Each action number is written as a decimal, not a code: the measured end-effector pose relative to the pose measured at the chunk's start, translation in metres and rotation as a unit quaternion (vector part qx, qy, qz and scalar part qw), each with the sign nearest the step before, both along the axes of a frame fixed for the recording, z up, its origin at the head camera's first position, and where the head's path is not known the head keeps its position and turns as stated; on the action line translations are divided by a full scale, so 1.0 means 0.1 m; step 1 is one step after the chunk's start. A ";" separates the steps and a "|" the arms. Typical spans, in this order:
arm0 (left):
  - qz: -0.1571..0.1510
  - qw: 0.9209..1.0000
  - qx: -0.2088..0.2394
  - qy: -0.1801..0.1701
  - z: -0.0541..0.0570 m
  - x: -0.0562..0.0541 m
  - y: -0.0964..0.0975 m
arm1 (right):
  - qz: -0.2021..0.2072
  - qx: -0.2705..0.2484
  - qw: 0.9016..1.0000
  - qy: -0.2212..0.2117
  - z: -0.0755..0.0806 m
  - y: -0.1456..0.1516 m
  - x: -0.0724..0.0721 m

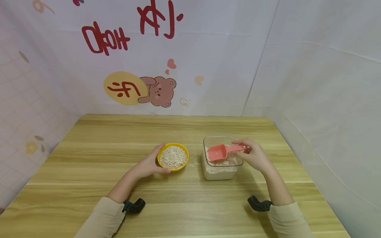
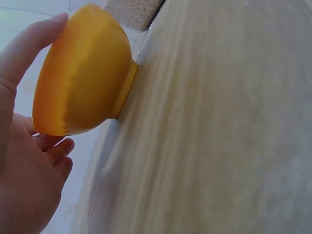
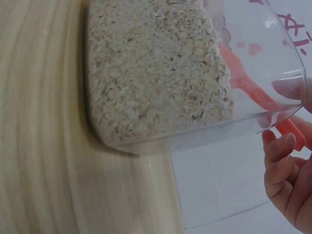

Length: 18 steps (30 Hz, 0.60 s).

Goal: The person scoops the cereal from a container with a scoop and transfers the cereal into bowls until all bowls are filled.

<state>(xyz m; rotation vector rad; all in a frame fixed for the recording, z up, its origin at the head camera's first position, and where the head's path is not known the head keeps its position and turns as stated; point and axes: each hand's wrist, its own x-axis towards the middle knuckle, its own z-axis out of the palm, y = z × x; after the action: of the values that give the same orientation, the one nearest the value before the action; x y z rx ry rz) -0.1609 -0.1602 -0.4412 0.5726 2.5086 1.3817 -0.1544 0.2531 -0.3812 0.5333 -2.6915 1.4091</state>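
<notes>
My left hand (image 1: 150,162) grips a yellow bowl (image 2: 92,68), thumb on the near side and fingers round the left and far side. Rolled oats (image 1: 173,157) fill the bowl close to its rim. To its right stands a clear square container (image 1: 220,176), with more oats in it. A pink scoop (image 1: 216,152) lies on those oats, its handle sloping up over the container's right edge. My right hand (image 1: 254,155) holds the end of that handle between thumb and fingers. In the right wrist view the handle (image 3: 258,95) shows through the clear wall.
Loose oat flakes (image 1: 194,163) lie on the wooden table (image 1: 178,211) between bowl and container. A white printed backdrop (image 1: 220,66) rises behind the table, with more white sheeting (image 1: 327,99) at the right. Each wrist wears a dark strap mount (image 1: 134,206).
</notes>
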 end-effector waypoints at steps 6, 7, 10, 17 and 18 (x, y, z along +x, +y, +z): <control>-0.001 1.000 0.018 -0.007 0.03 -0.01 -0.02 | -0.003 -0.027 0.999 -0.021 -0.02 0.03 0.02; 0.000 1.000 0.022 -0.007 0.03 -0.01 -0.03 | -0.007 -0.029 0.999 -0.022 -0.02 0.04 0.02; 0.004 1.000 0.026 0.003 0.05 0.00 -0.04 | -0.020 -0.030 0.999 -0.022 -0.01 0.06 0.03; 0.014 1.000 0.021 0.012 0.07 0.02 -0.12 | -0.055 -0.032 0.998 -0.004 -0.01 0.13 0.03; 0.015 1.000 0.019 0.011 0.07 0.02 -0.13 | -0.060 -0.031 0.998 -0.001 -0.01 0.15 0.03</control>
<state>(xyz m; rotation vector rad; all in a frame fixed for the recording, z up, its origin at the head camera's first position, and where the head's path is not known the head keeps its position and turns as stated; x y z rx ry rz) -0.1584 -0.1734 -0.4338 0.5647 2.5229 1.4450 -0.1516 0.2678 -0.3818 0.3605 -2.6227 1.4544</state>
